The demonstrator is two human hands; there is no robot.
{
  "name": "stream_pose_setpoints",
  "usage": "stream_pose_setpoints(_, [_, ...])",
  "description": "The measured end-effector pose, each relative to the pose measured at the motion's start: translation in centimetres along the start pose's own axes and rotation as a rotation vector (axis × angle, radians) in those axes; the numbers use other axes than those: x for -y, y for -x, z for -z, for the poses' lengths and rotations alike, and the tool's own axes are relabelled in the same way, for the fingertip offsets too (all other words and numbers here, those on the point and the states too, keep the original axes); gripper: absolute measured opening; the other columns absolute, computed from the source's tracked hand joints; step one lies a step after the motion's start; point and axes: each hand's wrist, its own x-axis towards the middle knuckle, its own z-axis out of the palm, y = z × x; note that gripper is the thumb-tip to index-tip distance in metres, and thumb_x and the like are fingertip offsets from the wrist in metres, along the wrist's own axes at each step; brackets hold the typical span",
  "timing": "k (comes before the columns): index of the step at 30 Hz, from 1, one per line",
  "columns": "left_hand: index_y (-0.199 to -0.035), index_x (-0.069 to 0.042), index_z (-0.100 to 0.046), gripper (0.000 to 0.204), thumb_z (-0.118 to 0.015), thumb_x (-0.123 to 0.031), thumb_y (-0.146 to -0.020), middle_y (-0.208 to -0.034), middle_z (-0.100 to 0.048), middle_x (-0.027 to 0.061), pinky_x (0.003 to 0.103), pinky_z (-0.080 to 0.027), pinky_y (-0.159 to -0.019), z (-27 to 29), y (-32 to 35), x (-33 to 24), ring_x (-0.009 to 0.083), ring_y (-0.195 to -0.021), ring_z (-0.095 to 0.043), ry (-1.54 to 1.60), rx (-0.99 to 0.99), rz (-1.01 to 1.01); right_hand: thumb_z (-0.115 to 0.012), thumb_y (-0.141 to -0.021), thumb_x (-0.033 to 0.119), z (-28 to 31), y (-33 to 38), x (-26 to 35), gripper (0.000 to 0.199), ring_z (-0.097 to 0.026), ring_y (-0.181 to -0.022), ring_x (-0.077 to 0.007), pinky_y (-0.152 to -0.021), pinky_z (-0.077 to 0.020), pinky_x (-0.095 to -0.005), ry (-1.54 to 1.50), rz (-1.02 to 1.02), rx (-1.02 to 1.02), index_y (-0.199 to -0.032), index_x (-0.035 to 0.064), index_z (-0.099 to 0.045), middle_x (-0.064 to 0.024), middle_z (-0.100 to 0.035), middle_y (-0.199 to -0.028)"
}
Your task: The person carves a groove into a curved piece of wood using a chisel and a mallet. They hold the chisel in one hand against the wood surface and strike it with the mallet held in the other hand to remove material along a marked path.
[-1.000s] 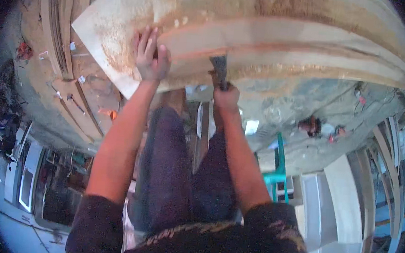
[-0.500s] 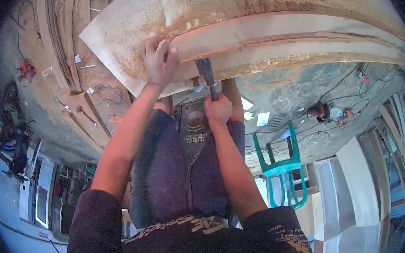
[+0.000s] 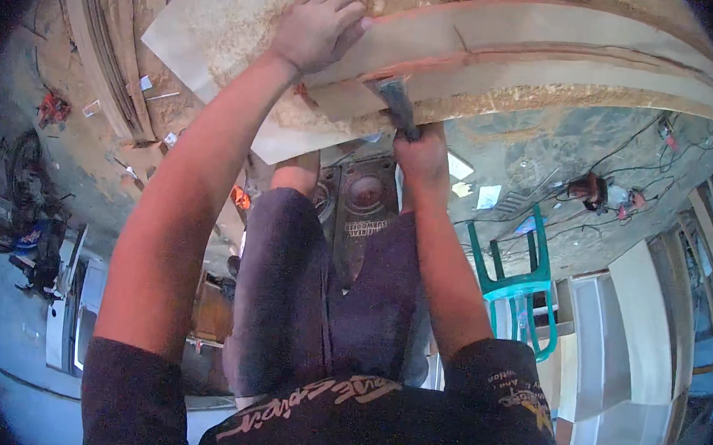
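A pale curved wooden piece (image 3: 509,32) lies on a sawdust-covered board (image 3: 221,24) in front of me. My left hand (image 3: 318,28) is closed over the left part of this piece, its fingers bent across the far edge. In my right hand (image 3: 422,156) is a dark tool with a broad flat end (image 3: 397,99), held by its handle. Whether that end is bristle or blade I cannot make out. It points away from me and meets the lower edge of the wood, just right of my left hand.
Between my legs stands a dark speaker-like box (image 3: 368,190). A green plastic stool (image 3: 521,283) lies tipped on the right. Cables trail past a power tool (image 3: 588,192) on the floor. Long wooden strips (image 3: 100,47) lie at the left, near a red object (image 3: 53,109).
My left hand has moved away from me and to the right along the wood. My right hand has shifted right and slightly farther out with the tool. The view has shifted too.
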Motion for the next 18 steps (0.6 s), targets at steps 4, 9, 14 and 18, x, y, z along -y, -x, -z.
stream_pose_setpoints(4, [-0.099, -0.011, -0.064, 0.023, -0.058, -0.034, -0.096, -0.101, -0.066, 0.0078, 0.044, -0.048, -0.089, 0.0, 1.3, 1.1, 0.0275, -0.102, -0.064, -0.045, -0.027, -0.026, -0.065, -0.083, 0.022, 1.4, 0.0, 1.7, 0.042, -0.062, -0.104, -0.0478, -0.087, -0.0501, -0.0519, -0.096, 0.079, 0.16, -0.121, 0.0044, -0.06, -0.0283, -0.065, -0.114])
stream_pose_setpoints(9, [-0.1, -0.011, -0.064, 0.025, -0.056, -0.035, -0.097, -0.102, -0.066, 0.0078, 0.045, -0.048, -0.089, 0.2, 2.4, 2.4, 0.0284, -0.101, -0.064, -0.036, -0.019, 0.002, -0.07, -0.079, 0.024, 3.2, 4.8, 3.8, 0.033, -0.068, -0.09, -0.0455, -0.082, -0.0528, -0.0533, 0.115, -0.379, 0.393, -0.106, 0.0041, -0.068, -0.0223, -0.071, -0.09])
stream_pose_setpoints(14, [-0.103, -0.009, -0.062, 0.028, -0.053, -0.035, -0.099, -0.109, -0.064, 0.0107, 0.047, -0.047, -0.089, 0.1, 1.5, 1.7, 0.0347, -0.102, -0.062, -0.087, 0.028, 0.025, -0.073, -0.075, 0.025, 4.6, 6.4, 8.0, 0.035, -0.07, -0.086, -0.0437, -0.079, -0.0564, -0.0515, 0.225, -0.309, 0.441, -0.102, 0.002, -0.07, -0.0231, -0.071, -0.088])
stream_pose_setpoints(18, [-0.114, -0.005, -0.066, 0.034, -0.057, -0.033, -0.098, -0.106, -0.066, 0.0154, 0.046, -0.046, -0.093, 1.4, 2.3, 1.5, 0.0314, -0.104, -0.062, 0.14, 0.037, 0.003, -0.072, -0.075, 0.024, 3.1, 7.7, 9.6, 0.031, -0.069, -0.084, -0.0459, -0.08, -0.0555, -0.0529, 0.15, -0.369, 0.367, -0.094, -0.0013, -0.071, -0.0293, -0.069, -0.084])
